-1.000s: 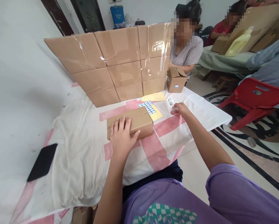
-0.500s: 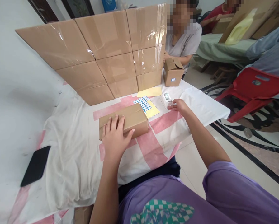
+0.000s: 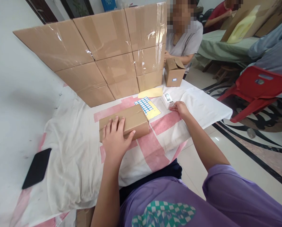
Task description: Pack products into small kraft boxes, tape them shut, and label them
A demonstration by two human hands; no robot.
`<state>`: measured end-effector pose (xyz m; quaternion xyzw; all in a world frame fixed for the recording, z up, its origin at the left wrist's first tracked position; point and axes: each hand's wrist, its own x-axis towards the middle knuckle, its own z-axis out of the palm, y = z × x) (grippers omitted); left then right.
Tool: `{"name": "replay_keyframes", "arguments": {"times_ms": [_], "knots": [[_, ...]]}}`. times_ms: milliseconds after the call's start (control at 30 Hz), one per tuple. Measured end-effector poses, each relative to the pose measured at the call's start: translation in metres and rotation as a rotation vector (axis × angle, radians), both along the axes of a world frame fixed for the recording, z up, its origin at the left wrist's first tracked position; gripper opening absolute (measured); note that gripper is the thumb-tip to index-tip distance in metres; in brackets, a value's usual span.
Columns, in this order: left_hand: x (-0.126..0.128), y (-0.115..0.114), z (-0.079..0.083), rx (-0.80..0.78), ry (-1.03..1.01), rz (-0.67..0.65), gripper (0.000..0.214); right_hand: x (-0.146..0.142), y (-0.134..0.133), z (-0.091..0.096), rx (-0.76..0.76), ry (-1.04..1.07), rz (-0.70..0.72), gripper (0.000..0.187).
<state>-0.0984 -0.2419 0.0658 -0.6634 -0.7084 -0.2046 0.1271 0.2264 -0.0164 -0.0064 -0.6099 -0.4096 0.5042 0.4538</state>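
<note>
My left hand lies flat on the near end of a sealed brown cardboard box, fingers stretched out and thumb along its front side. My right hand rests on the cloth just right of a small white device, fingers loosely extended toward it and holding nothing that I can see. A yellow sheet of blue-edged labels lies between the box and the device. A plain yellow sheet lies behind it.
A wall of taped cardboard boxes stands across the back of the cloth-covered table. A black phone lies at the left. A seated person behind handles a small open box. A red chair stands right.
My right hand has drawn back slightly from the white device it was touching. My head moved forward and down; the left hand stays on the box.
</note>
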Motion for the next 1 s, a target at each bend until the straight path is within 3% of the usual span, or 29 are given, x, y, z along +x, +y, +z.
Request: {"name": "replay_keyframes", "arguments": {"times_ms": [267,633,1000], "knots": [[0.0,0.0,-0.001,0.013,-0.002,0.005,0.065,-0.001,0.003,-0.005,0.019,-0.037,-0.017,0.021],[0.001,-0.001,-0.001,0.009,-0.009,0.005,0.066,-0.007,0.0,0.012,-0.074,-0.05,-0.041,0.017],[0.002,-0.003,0.002,-0.012,-0.001,0.012,0.068,-0.004,0.005,0.009,-0.097,0.04,-0.062,0.011]]}}
